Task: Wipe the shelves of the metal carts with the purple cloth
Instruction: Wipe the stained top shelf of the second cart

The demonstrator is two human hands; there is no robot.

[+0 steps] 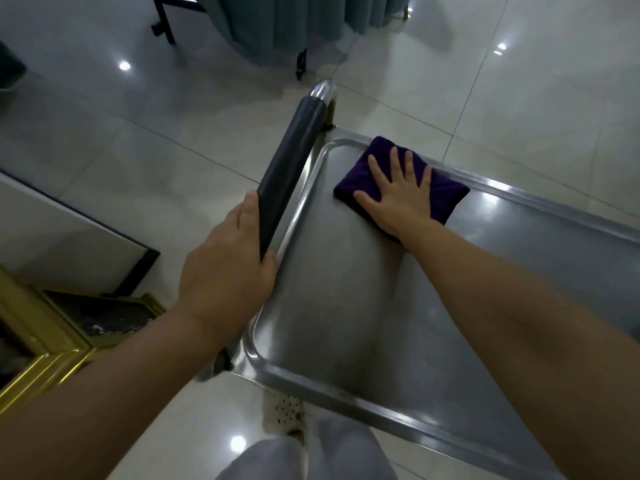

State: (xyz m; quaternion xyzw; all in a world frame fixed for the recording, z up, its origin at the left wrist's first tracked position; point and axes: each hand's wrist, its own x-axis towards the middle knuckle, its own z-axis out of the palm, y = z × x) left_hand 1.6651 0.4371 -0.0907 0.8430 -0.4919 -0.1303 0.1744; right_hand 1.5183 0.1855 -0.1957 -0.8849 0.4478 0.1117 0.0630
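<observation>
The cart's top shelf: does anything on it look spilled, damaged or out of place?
Nothing stands out. The shelf looks bare and undented, with no visible spill. The right hand presses the folded purple cloth flat near its far corner; the left hand grips the black handle.

No readable text, label, brand, number or sign anywhere in view
</observation>
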